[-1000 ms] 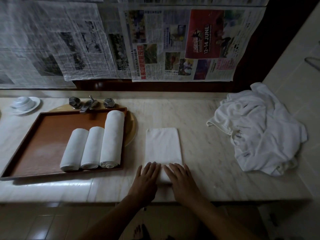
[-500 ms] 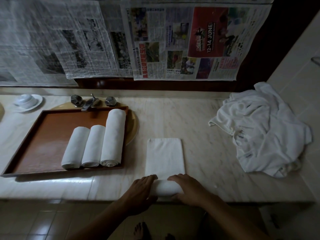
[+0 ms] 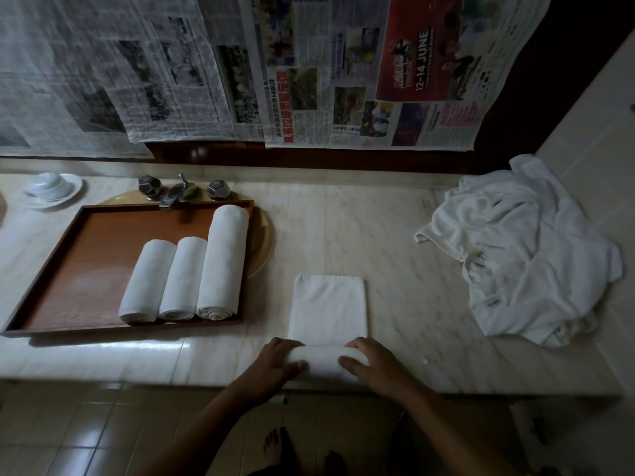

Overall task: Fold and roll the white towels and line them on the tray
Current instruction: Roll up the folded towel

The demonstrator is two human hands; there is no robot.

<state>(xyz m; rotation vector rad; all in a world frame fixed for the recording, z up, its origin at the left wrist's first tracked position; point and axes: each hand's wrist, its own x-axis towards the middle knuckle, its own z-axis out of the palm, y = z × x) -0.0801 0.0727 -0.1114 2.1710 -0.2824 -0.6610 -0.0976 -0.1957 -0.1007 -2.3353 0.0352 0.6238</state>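
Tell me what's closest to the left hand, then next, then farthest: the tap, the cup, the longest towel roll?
From the left hand gripping the half-rolled towel:
1. longest towel roll, right side of tray.
2. tap, behind the tray.
3. cup, far left.

A: What lies on the marble counter (image 3: 343,228)?
B: Under the fingers (image 3: 359,343), a half-rolled towel (image 3: 328,307); left of them, the wooden tray (image 3: 86,269); right, a heap of towels (image 3: 525,262); far beyond-left, a cup and saucer (image 3: 51,187).

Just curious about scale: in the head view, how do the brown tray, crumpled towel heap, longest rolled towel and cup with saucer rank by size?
1. brown tray and crumpled towel heap: about alike, too close to rank.
2. longest rolled towel.
3. cup with saucer, smallest, though farther away.
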